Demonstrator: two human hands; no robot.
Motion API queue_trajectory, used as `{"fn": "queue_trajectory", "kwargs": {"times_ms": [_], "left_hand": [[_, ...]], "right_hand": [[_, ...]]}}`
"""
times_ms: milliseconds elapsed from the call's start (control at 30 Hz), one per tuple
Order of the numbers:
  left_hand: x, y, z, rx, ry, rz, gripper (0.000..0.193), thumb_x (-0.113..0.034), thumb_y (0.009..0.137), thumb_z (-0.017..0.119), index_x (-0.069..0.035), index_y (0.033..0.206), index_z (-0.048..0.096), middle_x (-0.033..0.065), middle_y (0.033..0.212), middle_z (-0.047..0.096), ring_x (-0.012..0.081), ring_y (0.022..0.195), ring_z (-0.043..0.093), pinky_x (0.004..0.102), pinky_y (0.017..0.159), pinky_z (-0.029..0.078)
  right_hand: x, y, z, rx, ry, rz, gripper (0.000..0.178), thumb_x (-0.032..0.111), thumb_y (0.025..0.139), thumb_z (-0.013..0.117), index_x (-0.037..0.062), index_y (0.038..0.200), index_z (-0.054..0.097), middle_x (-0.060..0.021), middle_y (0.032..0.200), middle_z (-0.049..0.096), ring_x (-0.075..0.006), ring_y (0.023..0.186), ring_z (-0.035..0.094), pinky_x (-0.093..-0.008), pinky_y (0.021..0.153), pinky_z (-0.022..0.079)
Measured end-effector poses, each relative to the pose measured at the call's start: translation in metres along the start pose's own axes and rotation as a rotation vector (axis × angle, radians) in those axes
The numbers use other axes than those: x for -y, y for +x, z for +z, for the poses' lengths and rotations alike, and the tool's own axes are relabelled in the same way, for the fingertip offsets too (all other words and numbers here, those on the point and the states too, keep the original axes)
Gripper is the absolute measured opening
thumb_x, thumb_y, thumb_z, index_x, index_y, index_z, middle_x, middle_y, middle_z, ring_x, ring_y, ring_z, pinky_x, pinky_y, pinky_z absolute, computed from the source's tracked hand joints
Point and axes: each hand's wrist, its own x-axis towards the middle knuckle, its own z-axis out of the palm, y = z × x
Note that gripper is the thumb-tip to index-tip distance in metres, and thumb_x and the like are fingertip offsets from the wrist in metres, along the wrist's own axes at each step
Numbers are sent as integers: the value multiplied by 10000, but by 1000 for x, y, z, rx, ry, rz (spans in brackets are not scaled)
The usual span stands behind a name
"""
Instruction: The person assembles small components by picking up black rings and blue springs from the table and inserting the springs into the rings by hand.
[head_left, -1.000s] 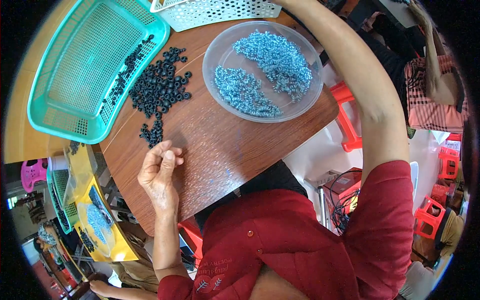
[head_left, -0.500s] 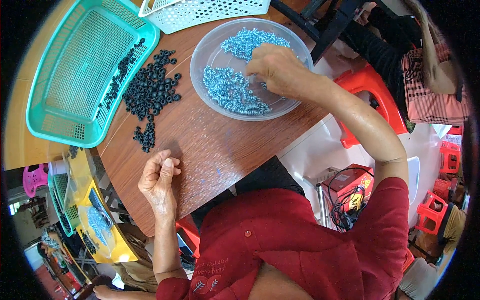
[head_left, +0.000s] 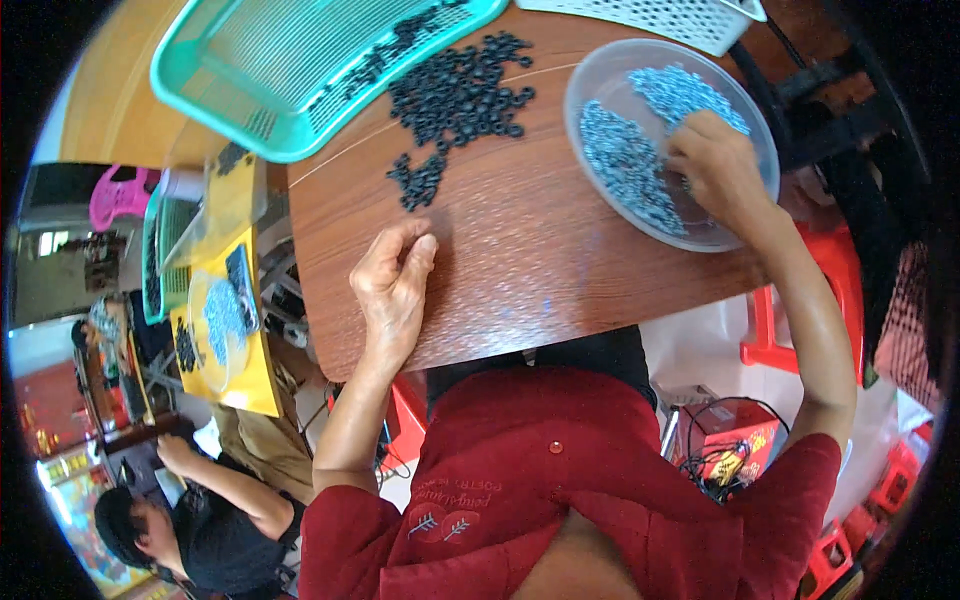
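Note:
My right hand reaches into a round, clear plastic tub on the table. Its fingers are bent and drawn together between two heaps of small shiny blue pieces, which look like screws. Whatever those fingertips hold is hidden. At the table's near left, my left hand is closed, thumb against the curled forefinger. I cannot make out anything in it. Just beyond it lies a small cluster of black ring-shaped pieces, with a larger pile of black rings behind.
A turquoise mesh basket with black rings inside stands far left. A white perforated basket is at the back. On the left, a yellow table holds another tub, and a co-worker sits near it. Red stools stand at right.
The whole view has swung left, so the table and tub appear farther right, and a co-worker shows at lower left. My right hand stays in the tub; my left keeps its curled pose.

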Motion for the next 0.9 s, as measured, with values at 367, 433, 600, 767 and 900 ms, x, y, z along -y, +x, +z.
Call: {"fn": "queue_trajectory", "kwargs": {"times_ms": [367,433,600,767,900], "left_hand": [[1,30,-20,-100,383,230,175,-24,800,643,-9,974,632,100,830,633,199,737,611,306,662,490],[-11,36,-14,-120,339,274,171,-11,774,644,-27,944,626,136,825,625,282,739,628,350,648,489],[-28,76,16,-94,559,589,189,-63,718,687,-75,902,648,94,734,556,271,724,568,382,646,434],[-12,99,37,-3,728,562,184,-145,650,748,-45,769,649,100,731,563,286,743,567,407,665,417],[-11,111,44,57,819,567,216,-179,664,749,-44,799,648,99,716,557,284,750,570,402,671,433]], "right_hand": [[16,2,-13,-118,263,288,109,83,754,656,-4,738,594,-115,698,578,-242,645,563,-340,590,436],[19,2,-14,-128,292,351,107,85,761,657,-7,753,604,-98,697,585,-193,622,559,-311,571,431],[31,3,-12,-174,462,483,96,74,759,658,-11,783,619,-49,710,590,-96,627,515,-258,559,412],[45,3,-21,-147,466,451,98,68,765,672,-7,818,637,-45,728,601,-90,644,525,-244,586,427],[57,5,-24,-133,664,583,98,74,772,678,-7,817,646,-35,739,619,-80,666,540,-228,605,438]]}}
